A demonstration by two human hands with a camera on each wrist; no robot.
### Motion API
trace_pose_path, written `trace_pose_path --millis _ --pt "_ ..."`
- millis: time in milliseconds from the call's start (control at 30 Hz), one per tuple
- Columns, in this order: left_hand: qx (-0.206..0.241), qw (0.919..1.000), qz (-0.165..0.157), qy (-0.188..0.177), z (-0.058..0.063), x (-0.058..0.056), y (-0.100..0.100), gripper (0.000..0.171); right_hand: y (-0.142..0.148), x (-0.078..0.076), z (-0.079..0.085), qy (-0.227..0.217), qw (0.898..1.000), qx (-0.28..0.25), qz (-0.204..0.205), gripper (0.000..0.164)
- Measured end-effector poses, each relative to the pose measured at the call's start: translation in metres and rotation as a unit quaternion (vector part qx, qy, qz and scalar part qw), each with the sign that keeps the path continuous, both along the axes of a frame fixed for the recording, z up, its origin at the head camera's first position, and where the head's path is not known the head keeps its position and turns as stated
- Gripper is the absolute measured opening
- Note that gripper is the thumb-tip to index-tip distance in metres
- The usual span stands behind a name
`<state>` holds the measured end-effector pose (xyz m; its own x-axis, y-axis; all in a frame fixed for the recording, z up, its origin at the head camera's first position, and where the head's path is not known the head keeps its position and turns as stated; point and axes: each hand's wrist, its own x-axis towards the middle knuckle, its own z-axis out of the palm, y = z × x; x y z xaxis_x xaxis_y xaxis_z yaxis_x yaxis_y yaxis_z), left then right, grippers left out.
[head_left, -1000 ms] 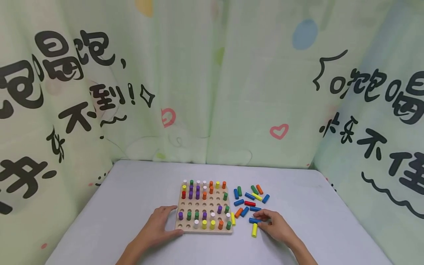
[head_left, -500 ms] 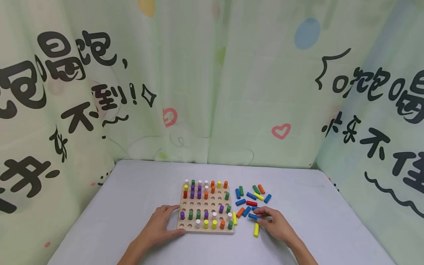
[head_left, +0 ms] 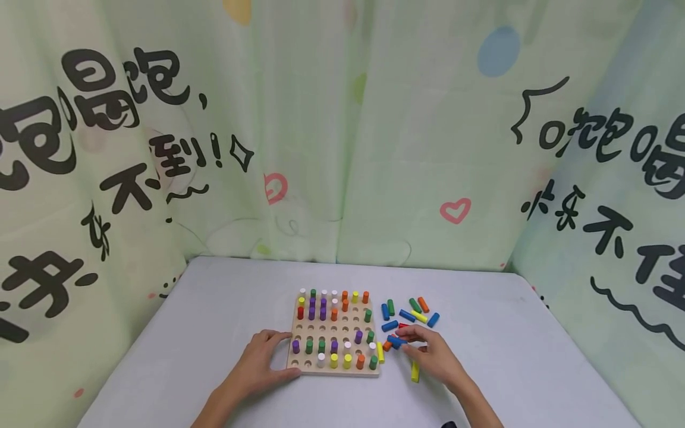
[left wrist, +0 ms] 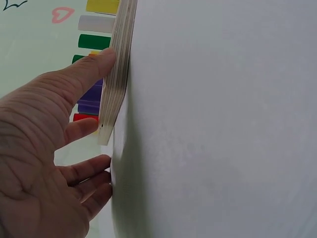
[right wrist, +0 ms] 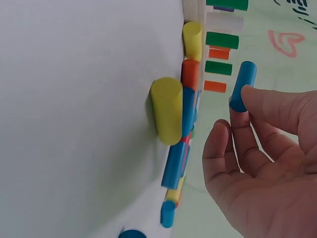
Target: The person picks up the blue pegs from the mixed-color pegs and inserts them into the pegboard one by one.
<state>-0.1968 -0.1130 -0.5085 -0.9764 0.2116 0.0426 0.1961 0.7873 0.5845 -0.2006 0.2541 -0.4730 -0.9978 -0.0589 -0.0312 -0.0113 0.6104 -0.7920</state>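
Note:
A wooden pegboard [head_left: 348, 324] stands on the table with colored pegs upright in many of its holes. My left hand [head_left: 259, 359] rests at its near left corner, thumb [left wrist: 106, 54] against the board's edge and index finger beside it. The other fingers are spread, relaxed, off the board. My right hand [head_left: 434, 355] pinches a blue peg [right wrist: 243, 87] between thumb and fingertips, above the loose pegs to the right of the board. Under the right hand a yellow peg [right wrist: 167, 111] lies on the table, partly covered in the head view.
Loose blue, green, orange, red and yellow pegs lie scattered right of the board, among them a green peg [head_left: 390, 307] and an orange peg [head_left: 423, 304]. One yellow peg [head_left: 380, 353] lies close along the board's right side. A printed curtain [head_left: 374, 148] encloses the white table [head_left: 241, 285].
My right hand has lifted the blue peg from the table and carried it left and away from me, toward the board. The left hand keeps its place at the board.

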Motion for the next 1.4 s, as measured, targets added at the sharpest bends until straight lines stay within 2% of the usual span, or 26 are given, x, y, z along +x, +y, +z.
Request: trace_pose_path --millis 200,467,1033,1400 --pt "0.006 1.0000 0.003 -0.001 -0.002 -0.002 0.002 0.079 -0.011 0.001 0.007 0.001 1.000 0.000 -0.006 0.022" --pt "-0.004 0.9998 0.015 -0.012 -0.003 -0.004 0.001 0.080 -0.028 -0.003 0.011 0.009 1.000 -0.026 0.005 0.022" --pt "0.000 0.9990 0.032 -0.030 0.000 -0.003 0.000 0.079 -0.059 -0.014 0.008 0.026 0.997 -0.049 0.056 0.022" --pt "-0.005 0.9988 0.034 -0.036 -0.001 -0.005 0.001 0.080 -0.075 -0.020 0.010 0.008 0.995 -0.077 0.068 0.021"
